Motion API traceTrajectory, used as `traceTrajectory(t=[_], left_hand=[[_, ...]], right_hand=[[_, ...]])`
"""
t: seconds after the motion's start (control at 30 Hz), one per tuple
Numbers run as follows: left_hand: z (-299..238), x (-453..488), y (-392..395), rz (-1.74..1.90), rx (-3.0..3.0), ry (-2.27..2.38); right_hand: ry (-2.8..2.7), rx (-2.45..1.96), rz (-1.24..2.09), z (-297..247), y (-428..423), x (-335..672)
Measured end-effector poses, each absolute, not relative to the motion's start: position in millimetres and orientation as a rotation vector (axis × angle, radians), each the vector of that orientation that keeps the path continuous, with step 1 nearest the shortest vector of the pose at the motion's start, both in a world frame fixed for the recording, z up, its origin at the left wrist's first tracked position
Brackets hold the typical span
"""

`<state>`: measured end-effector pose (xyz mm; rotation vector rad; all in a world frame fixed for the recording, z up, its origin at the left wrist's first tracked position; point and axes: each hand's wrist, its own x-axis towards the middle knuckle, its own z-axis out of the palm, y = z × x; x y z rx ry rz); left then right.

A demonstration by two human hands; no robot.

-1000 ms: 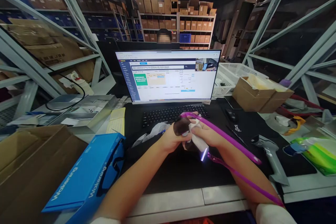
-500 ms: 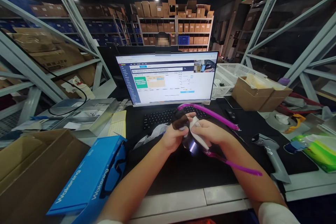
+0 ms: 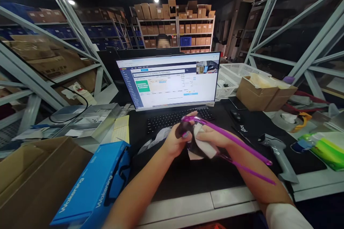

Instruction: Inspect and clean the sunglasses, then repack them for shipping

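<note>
Both hands meet above the black desk mat (image 3: 188, 175), in front of the keyboard (image 3: 172, 117). My left hand (image 3: 174, 142) is closed on the dark lens end of a pair of purple-framed sunglasses (image 3: 231, 139). My right hand (image 3: 215, 139) pinches a white cleaning cloth (image 3: 205, 146) against the lens. The purple temple arms stick out to the right, over my right forearm.
A monitor (image 3: 169, 78) stands behind the keyboard. A blue Wakening box (image 3: 91, 186) and a brown carton (image 3: 29, 175) lie at the left. A barcode scanner (image 3: 279, 154), an open cardboard box (image 3: 263, 93) and a white basket (image 3: 233, 78) are to the right. A person sits behind the monitor.
My hands have turned the sunglasses and shifted the cloth over the lens. The temple arms swung lower toward the right, and the glint on the lens is gone.
</note>
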<state>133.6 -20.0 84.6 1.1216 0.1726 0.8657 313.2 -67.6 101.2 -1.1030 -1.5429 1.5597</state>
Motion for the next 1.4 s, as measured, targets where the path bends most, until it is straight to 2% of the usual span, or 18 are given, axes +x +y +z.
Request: traceTrajectory(t=[0.1,0.2,0.37,0.5,0.7,0.93,1.1,1.27,1.4], left_hand=[[77,141,-23,0.675,1.095,0.183],[78,137,-18,0.898,1.218,0.186],[86,128,-7,1.231,1.189,0.268],[82,131,-6,1.153,0.944,0.293],[75,135,-8,0.956,0.758,0.225],[67,148,-25,0.689,0.893,0.232],[77,145,-28,0.889,1.013,0.244],[90,128,-16,1.129,1.072,0.278],[86,131,-16,0.958,1.052,0.249]], right_hand=[[-1.427,-1.128,1.452,102,-71,306],[-1.437,-1.163,1.419,106,-73,306],[-1.522,-1.131,1.581,116,-74,314],[-1.452,-1.064,1.509,122,-78,315],[-1.382,-0.962,1.616,119,-81,311],[-1.516,-1.130,1.305,111,-74,307],[-1.571,-1.182,1.236,119,-76,304],[-1.582,-1.142,1.384,130,-81,306],[-1.522,-1.066,1.459,121,-78,306]])
